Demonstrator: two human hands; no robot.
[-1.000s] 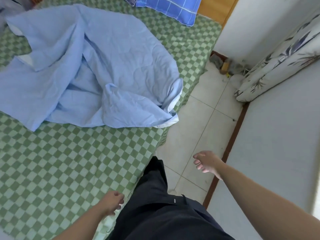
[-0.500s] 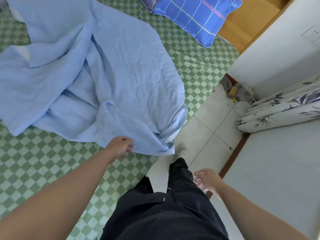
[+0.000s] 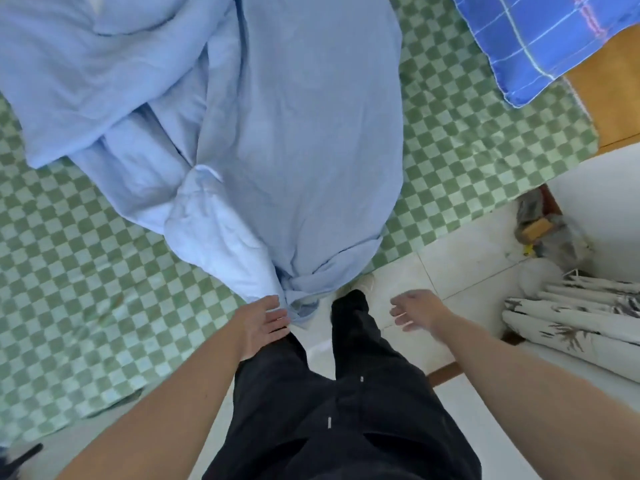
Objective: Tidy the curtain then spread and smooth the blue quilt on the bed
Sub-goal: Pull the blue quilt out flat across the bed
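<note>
The blue quilt (image 3: 294,140) lies crumpled on the green checked bed sheet (image 3: 79,271), drawn to a bunched point at the bed's near edge. My left hand (image 3: 265,322) holds that bunched corner, fingers against the fabric. My right hand (image 3: 417,310) hovers open over the white floor tiles, holding nothing. The white curtain (image 3: 575,317) with a dark leaf print hangs in folds at the right, apart from both hands.
A blue plaid pillow (image 3: 540,39) lies at the bed's far right, by a wooden headboard (image 3: 609,98). Small clutter (image 3: 540,230) sits in the floor corner by the wall. My dark-trousered legs (image 3: 346,393) stand between bed and wall.
My left hand went from beside my leg up to the quilt, took its near corner and pulled it toward the bed edge. The right hand rose slightly and stayed open.
</note>
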